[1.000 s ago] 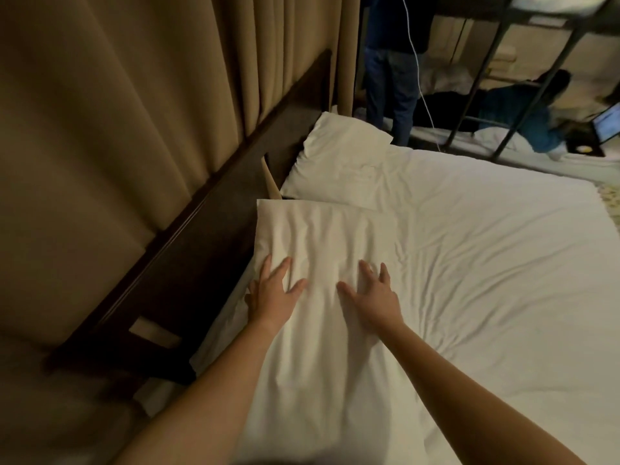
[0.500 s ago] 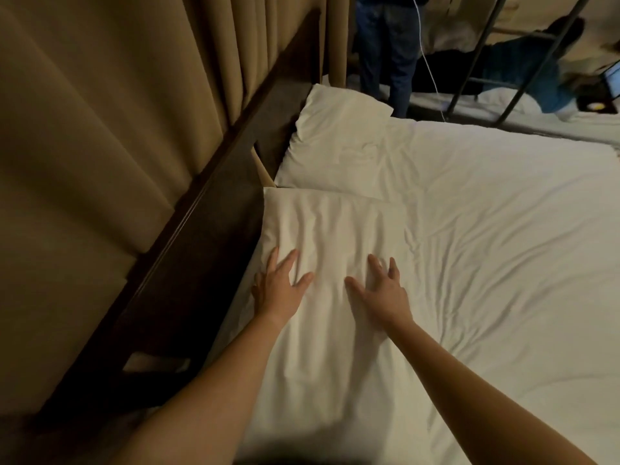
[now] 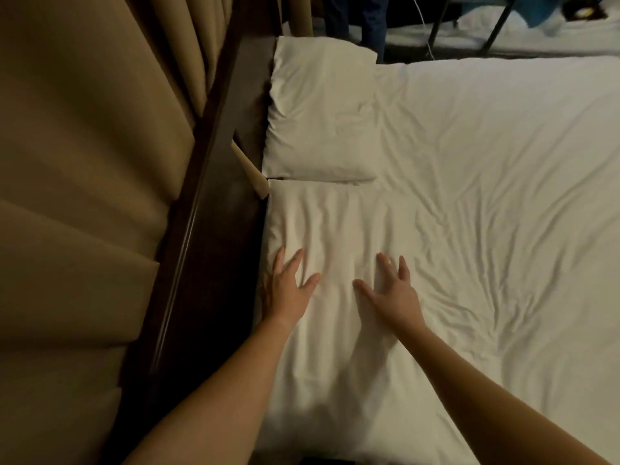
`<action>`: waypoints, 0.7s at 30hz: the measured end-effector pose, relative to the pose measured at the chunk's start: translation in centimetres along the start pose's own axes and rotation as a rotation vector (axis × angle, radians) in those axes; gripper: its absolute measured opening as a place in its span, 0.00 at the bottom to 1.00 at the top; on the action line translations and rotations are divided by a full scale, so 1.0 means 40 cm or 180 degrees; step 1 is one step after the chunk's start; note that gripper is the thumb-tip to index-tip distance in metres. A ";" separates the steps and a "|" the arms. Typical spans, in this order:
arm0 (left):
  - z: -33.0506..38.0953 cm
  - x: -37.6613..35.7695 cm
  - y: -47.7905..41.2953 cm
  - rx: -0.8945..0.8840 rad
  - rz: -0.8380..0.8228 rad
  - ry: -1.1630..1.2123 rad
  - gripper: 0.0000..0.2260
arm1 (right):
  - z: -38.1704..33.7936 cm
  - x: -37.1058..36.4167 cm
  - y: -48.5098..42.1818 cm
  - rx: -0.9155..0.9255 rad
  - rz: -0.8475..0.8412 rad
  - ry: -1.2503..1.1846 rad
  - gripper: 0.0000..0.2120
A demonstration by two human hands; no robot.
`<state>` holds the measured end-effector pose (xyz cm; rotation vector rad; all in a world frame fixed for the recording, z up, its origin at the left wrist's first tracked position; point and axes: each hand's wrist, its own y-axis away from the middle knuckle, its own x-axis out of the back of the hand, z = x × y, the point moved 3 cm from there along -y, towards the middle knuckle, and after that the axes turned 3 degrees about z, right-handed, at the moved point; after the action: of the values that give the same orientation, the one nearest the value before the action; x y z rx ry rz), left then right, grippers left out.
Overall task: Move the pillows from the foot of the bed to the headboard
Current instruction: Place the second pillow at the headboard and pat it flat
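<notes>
Two white pillows lie side by side along the dark wooden headboard (image 3: pixel 214 182) on the left. The near pillow (image 3: pixel 332 226) is wrinkled and lies flat under both of my hands. My left hand (image 3: pixel 288 290) rests palm down with fingers spread at the pillow's headboard edge. My right hand (image 3: pixel 392 293) rests flat with spread fingers on its middle. Neither hand grips anything. The far pillow (image 3: pixel 318 109) lies beyond, touching the near one end to end.
The white creased bed sheet (image 3: pixel 503 196) spreads to the right. Tan curtains (image 3: pixel 87 162) hang behind the headboard. Beyond the bed stand a person's legs in jeans (image 3: pixel 355 18) and a dark metal bunk frame (image 3: pixel 496 25).
The view has tilted down and closer over the near pillow. Both hands stay flat on it, shifted slightly along its surface; the pillow now lies flatter against the headboard.
</notes>
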<state>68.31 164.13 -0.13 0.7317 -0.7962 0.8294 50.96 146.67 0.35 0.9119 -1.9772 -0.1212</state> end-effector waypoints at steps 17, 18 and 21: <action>-0.262 -0.060 -0.179 0.0056 0.0148 -0.0045 0.31 | -0.040 -0.263 -0.157 0.0067 -0.0484 0.0045 0.46; -0.275 -0.074 -0.184 0.0119 0.0042 -0.0056 0.31 | -0.028 -0.272 -0.165 0.0051 -0.0577 0.0109 0.47; -0.302 -0.097 -0.193 0.0251 -0.0155 -0.0116 0.33 | -0.005 -0.276 -0.179 0.0109 -0.0685 0.0405 0.45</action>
<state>76.90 168.84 -11.28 0.8350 -0.7786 0.8091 58.37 148.67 -10.36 1.1261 -1.7657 -0.1481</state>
